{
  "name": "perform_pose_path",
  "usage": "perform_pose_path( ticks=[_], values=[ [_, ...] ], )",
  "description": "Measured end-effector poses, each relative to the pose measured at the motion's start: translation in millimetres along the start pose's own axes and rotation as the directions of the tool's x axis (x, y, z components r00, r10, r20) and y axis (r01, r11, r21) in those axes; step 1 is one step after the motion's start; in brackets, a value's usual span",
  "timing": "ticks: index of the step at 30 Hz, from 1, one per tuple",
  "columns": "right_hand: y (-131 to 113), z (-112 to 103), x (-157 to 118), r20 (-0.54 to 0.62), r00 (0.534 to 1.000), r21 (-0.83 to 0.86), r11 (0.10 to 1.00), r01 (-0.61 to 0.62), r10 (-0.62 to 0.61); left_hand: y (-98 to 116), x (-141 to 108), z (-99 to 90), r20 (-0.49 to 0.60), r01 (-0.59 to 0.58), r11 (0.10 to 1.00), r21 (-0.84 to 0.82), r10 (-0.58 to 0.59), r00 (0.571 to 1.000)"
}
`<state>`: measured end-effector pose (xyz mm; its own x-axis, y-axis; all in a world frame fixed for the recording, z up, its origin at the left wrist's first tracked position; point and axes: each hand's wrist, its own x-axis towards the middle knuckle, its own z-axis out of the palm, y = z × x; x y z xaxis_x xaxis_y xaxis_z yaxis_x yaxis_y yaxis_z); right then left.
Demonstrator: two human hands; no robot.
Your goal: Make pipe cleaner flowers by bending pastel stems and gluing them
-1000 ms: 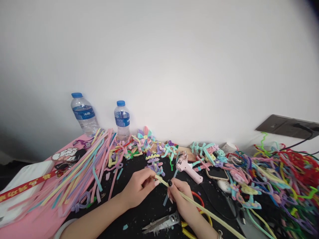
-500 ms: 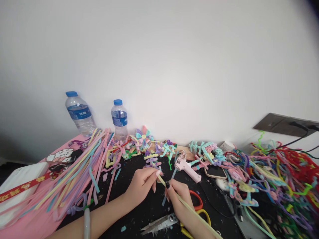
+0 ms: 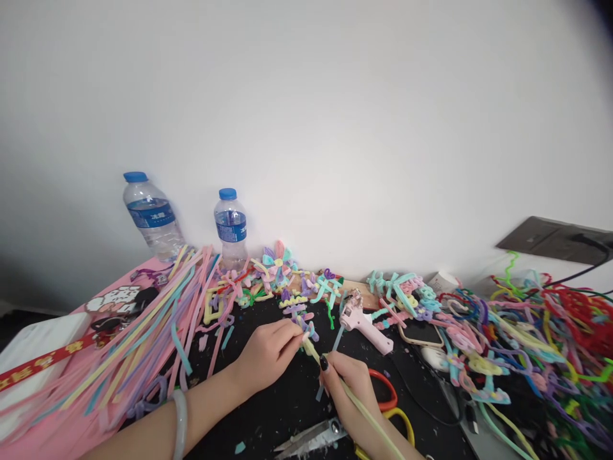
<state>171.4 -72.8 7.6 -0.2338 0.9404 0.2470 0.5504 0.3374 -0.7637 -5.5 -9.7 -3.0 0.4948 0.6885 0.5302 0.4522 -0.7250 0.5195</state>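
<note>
Between my two hands runs a pale yellow pipe cleaner (image 3: pixel 310 348). My left hand (image 3: pixel 275 350) pinches its end, which looks folded or doubled there. Just to the right, my right hand (image 3: pixel 347 383) grips the same pipe cleaner between thumb and fingers, and its long tail trails back over the wrist. Below the hands lie scissors (image 3: pixel 313 437) with red and yellow handles, partly under my right forearm. A pink glue gun (image 3: pixel 366 327) rests beyond my right hand, a translucent glue stick (image 3: pixel 338 338) at its back. Purple and yellow pipe cleaner pieces (image 3: pixel 297 306) lie beyond my left hand.
Loose pastel pipe cleaners (image 3: pixel 158 326) spread over the left side. Two water bottles (image 3: pixel 232 227) stand against the wall. A tangled heap of coloured pipe cleaners (image 3: pixel 569 358) covers the right, near a phone (image 3: pixel 421 333) and a black cable (image 3: pixel 421 399). A wall socket (image 3: pixel 541 239) is above.
The end of the yellow pipe cleaner at my left fingertips now looks bent over and thicker. Both hands stay close together, and the view has shifted slightly.
</note>
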Motion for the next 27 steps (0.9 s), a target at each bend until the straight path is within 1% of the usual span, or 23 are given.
perform_pose_path(
  ticks=[3, 6, 8, 10, 12, 15, 17, 20, 24, 27],
  values=[
    [-2.3, 0.2, 0.2, 0.013, 1.0, -0.019, 0.999, 0.026, -0.025, -0.1, -1.1, -0.1, -0.007, -0.057, 0.992, 0.115, 0.058, 0.998],
    [-4.3, 0.9, 0.5, 0.043, 0.997, -0.072, 0.995, 0.068, -0.065, 0.4, -1.2, 0.2, -0.01, -0.113, 0.966, 0.232, 0.118, 0.993],
    [-4.8, 1.4, 0.4, 0.067, 0.993, -0.109, 0.989, 0.1, -0.093, 0.3, -0.9, 1.0, -0.028, -0.15, 0.95, 0.273, 0.164, 0.986],
    [-4.6, 1.7, -0.2, 0.08, 0.989, -0.123, 0.984, 0.133, -0.124, -0.8, -0.5, 1.7, -0.061, -0.169, 0.948, 0.268, 0.192, 0.979],
    [-3.8, 2.0, -1.5, 0.071, 0.989, -0.111, 0.984, 0.138, -0.131, -2.6, -0.4, 1.8, -0.089, -0.169, 0.961, 0.218, 0.192, 0.977],
    [-2.1, 2.6, -3.7, 0.02, 0.997, -0.072, 0.994, 0.079, -0.077, -4.6, -0.4, 1.1, -0.093, -0.159, 0.978, 0.137, 0.173, 0.981],
    [-1.4, 3.1, -4.4, -0.002, 0.999, -0.053, 0.998, 0.044, -0.044, -4.8, -0.6, 0.7, -0.094, -0.152, 0.98, 0.128, 0.164, 0.982],
    [-2.2, 3.3, -4.0, -0.003, 0.999, -0.055, 0.997, 0.044, -0.044, -4.0, -0.7, 1.2, -0.091, -0.155, 0.972, 0.179, 0.173, 0.981],
    [-5.4, 3.0, -2.3, 0.014, 0.996, -0.096, 0.992, 0.087, -0.086, -3.5, -0.9, 2.8, -0.08, -0.176, 0.944, 0.28, 0.205, 0.975],
    [-7.2, 2.7, -1.5, 0.022, 0.994, -0.131, 0.986, 0.105, -0.103, -3.3, -1.4, 3.2, -0.065, -0.186, 0.936, 0.298, 0.214, 0.975]
  ],
)
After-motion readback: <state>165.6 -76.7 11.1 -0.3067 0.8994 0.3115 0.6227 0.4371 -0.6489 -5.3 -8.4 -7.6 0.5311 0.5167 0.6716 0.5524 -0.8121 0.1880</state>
